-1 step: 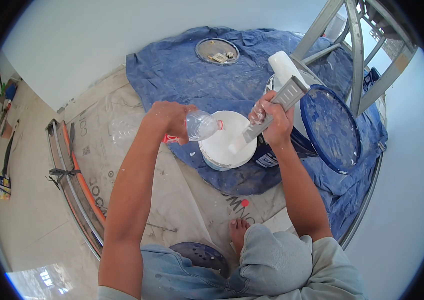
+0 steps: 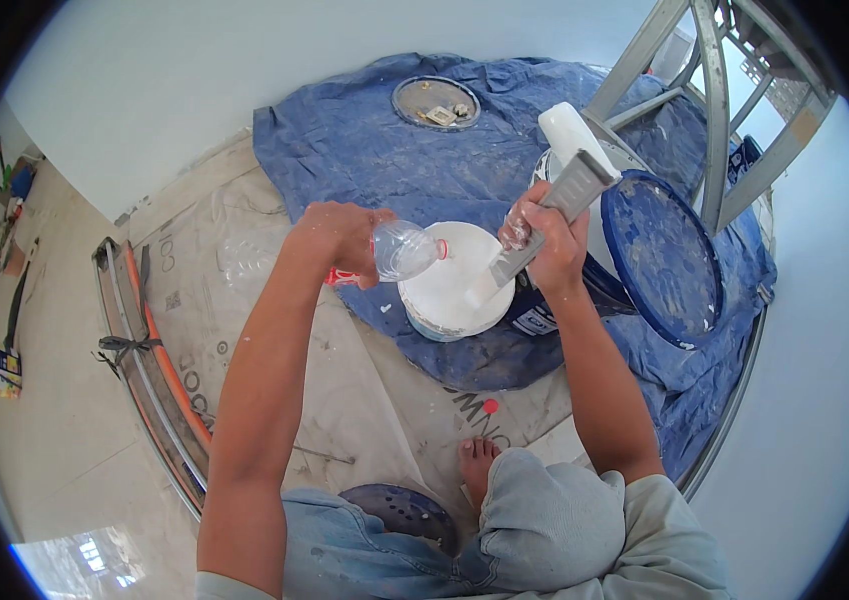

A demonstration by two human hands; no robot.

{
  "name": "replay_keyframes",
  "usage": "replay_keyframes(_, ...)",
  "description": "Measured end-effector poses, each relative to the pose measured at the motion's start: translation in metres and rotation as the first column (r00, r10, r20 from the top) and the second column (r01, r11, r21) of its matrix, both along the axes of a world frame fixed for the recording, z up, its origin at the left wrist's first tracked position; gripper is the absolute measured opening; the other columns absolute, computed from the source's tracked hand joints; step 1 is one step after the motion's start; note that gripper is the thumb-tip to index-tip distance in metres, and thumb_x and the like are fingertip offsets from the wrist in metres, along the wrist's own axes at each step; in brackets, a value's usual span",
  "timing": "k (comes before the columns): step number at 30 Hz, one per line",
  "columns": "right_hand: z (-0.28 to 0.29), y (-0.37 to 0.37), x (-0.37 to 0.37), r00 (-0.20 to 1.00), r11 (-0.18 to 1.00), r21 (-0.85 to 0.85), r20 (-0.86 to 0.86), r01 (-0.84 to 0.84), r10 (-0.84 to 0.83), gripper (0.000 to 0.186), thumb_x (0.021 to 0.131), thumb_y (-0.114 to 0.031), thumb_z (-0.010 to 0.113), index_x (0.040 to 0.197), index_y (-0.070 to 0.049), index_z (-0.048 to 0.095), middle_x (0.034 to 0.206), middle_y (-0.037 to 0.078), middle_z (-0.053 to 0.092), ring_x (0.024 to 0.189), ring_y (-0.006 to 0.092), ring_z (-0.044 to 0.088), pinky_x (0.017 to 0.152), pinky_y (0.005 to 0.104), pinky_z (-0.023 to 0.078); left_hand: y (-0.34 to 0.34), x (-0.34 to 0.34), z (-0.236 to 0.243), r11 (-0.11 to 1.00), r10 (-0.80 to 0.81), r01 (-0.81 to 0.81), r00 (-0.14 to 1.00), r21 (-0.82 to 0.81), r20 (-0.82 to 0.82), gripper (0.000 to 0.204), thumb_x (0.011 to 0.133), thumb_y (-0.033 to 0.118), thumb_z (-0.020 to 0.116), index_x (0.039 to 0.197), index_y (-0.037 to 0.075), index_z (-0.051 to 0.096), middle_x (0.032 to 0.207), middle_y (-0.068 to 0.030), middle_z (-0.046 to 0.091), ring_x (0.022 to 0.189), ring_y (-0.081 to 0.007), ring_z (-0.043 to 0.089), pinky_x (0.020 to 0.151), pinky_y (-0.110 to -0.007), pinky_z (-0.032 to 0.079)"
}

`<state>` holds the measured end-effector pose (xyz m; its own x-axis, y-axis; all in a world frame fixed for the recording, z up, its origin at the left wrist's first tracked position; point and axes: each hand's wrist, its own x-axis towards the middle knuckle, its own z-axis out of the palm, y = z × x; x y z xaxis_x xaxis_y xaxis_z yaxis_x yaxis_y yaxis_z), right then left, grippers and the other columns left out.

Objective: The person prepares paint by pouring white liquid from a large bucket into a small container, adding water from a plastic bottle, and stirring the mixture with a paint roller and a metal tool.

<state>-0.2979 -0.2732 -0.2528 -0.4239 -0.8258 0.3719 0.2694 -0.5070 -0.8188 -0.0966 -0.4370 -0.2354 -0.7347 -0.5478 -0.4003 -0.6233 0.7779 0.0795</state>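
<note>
1. Fingers of the left hand are gripping a clear plastic bottle sideways — presumably so its mouth is facing over the bucket. Cannot tell whether liquid is flowing.
2. Right hand is gripping a gray slotted tool aslant, its lower end dipping into white paint; the slant is likely leaving the bottle room.
3. Bucket is standing between both hands on a blue tarpaulin — probably catching drips.

Bright, diffuse light casts soft shadows, window-like glare whitens the near left part of the tiled floor, and fisheye distortion bows the metal ladder by the far right edge of the blue tarp.
</note>
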Motion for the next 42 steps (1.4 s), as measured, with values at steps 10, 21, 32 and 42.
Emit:
replay_keyframes(10, -0.017, -0.016, 0.009, 0.976, 0.993, -0.097, -0.204, 0.061, -0.079, 0.008, 0.08, -0.007, 0.053, 0.076, 0.0, 0.052, 0.063, 0.007, 0.05, 0.055, 0.0148, 0.048, 0.055, 0.0314, 0.043, -0.004, 0.005, 0.001, 0.996, 0.008, 0.0, 0.996, 0.092, -0.088, 0.103, 0.05, 0.024, 0.08, 0.145, 0.027, 0.041, 0.101, -0.0102, 0.071, 0.094, -0.0302, 0.068, 0.081, -0.04, 0.053)
replay_keyframes(21, 0.001, -0.003, 0.014, 0.96, 0.989, 0.085, -0.262, 0.121, -0.095, 0.006, 0.079, -0.003, 0.054, 0.075, 0.001, 0.054, 0.064, 0.007, 0.052, 0.055, 0.0135, 0.05, 0.051, 0.0299, 0.043, -0.033, 0.03, -0.022, 0.964, 0.141, -0.019, 0.882, 0.264, -0.45, 0.104, 0.051, 0.026, 0.08, 0.145, 0.012, 0.039, 0.107, -0.0153, 0.068, 0.097, -0.031, 0.065, 0.088, -0.037, 0.051)
replay_keyframes(32, -0.007, -0.004, 0.006, 0.993, 0.994, -0.026, 0.049, -0.109, 0.11, 0.01, 0.081, -0.01, 0.053, 0.076, -0.001, 0.051, 0.063, 0.008, 0.049, 0.054, 0.0148, 0.045, 0.055, 0.0325, 0.042, -0.072, 0.097, -0.097, 0.807, 0.567, -0.175, 0.494, 0.563, -0.659, 0.076, 0.058, 0.01, 0.082, 0.128, 0.005, 0.052, 0.114, -0.0094, 0.066, 0.108, -0.0217, 0.062, 0.096, -0.035, 0.047)
replay_keyframes(42, -0.016, -0.017, 0.015, 0.945, 0.99, -0.127, -0.312, 0.055, -0.093, 0.008, 0.078, -0.008, 0.052, 0.076, -0.001, 0.052, 0.063, 0.007, 0.05, 0.056, 0.0135, 0.047, 0.056, 0.0293, 0.043, -0.062, 0.139, -0.158, 0.722, 0.669, -0.297, 0.069, 0.625, -0.74, 0.076, 0.06, 0.016, 0.086, 0.127, 0.003, 0.052, 0.117, -0.0094, 0.064, 0.108, -0.021, 0.061, 0.095, -0.034, 0.048)
